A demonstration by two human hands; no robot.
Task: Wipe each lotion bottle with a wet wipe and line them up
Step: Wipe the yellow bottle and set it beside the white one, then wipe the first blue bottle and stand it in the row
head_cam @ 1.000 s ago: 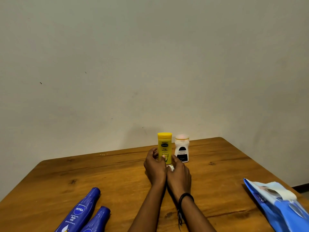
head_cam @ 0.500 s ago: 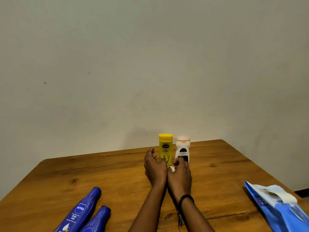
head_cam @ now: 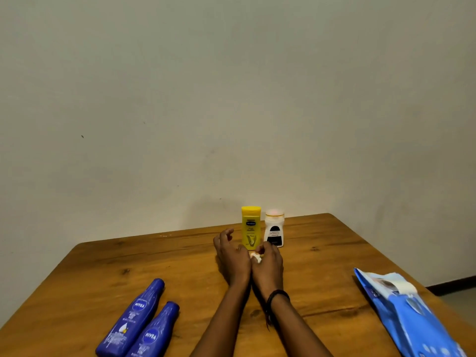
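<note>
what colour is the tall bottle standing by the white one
Yellow bottle, clearest in the head view.

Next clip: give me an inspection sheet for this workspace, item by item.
Surface: wooden table, knots in the grain.
Job's things: yellow bottle and white bottle upright, side by side near the far edge; larger blue bottle and smaller blue bottle lying at near left; wet wipe bunched up.
Clutter: blue wipe pack at near right, flap peeled back.
Grippers: left hand loosely curled beside the yellow bottle, holding nothing; right hand pinches the wet wipe.
Cables: nothing seen.
Surroundings: plain wall behind.
</note>
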